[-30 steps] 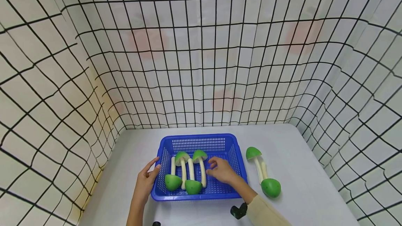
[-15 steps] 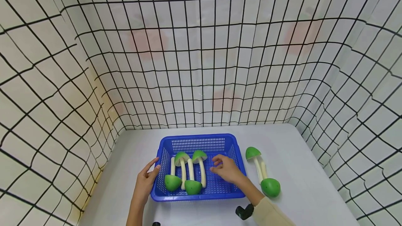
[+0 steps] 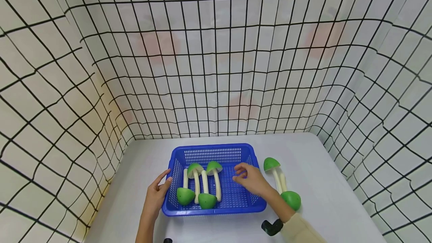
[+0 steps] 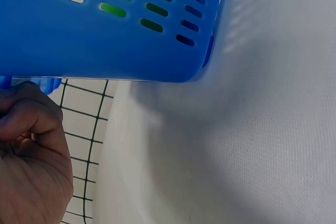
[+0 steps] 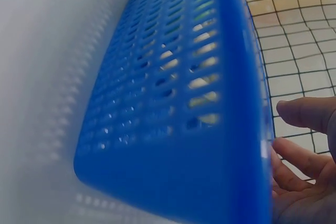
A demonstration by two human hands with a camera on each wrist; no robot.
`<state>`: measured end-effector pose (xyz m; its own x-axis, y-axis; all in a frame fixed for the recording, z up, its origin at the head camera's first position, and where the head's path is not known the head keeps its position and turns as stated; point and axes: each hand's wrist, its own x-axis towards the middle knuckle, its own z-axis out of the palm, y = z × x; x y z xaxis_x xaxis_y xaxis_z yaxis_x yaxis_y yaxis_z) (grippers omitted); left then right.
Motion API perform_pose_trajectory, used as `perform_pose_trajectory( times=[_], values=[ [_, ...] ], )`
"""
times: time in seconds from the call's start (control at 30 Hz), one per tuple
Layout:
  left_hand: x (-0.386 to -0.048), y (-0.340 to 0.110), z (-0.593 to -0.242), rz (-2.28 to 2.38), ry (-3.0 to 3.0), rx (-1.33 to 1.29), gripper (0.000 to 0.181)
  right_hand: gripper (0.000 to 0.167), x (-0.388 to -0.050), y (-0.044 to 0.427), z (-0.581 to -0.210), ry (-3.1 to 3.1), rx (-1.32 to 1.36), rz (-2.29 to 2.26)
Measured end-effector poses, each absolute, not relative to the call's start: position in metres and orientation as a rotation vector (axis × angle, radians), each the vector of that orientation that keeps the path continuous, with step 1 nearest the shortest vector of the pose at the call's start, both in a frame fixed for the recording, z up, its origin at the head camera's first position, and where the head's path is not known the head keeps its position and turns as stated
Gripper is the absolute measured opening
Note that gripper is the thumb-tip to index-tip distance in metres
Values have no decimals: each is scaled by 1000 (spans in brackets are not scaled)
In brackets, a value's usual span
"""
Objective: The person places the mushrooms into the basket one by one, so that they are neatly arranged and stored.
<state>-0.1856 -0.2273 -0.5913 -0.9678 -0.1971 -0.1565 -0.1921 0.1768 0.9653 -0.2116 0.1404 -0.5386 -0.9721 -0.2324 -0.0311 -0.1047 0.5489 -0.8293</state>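
Blue rim (image 3: 214,212) borders left hand (image 3: 156,193) — right hand (image 3: 252,180) apart from mushrooms (image 3: 205,183).

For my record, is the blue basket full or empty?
Partly full: the basket holds four green-capped mushrooms, leaving bare floor at right.

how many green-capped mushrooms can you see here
6: four mushrooms in the blue basket, two mushrooms on the white table to its right; none seems fully hidden.

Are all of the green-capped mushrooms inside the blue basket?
No, two green-capped mushrooms lie on the white table, to the right of the blue basket.
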Motion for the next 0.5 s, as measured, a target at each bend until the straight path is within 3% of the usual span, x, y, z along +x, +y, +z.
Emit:
perform_pose_trajectory(
  times=[0.5],
  values=[
    [-185, -228, -592, -1961, -2419, 399, 58, 27, -211, 162, -534, 2686, -201, -1466]
  ],
)
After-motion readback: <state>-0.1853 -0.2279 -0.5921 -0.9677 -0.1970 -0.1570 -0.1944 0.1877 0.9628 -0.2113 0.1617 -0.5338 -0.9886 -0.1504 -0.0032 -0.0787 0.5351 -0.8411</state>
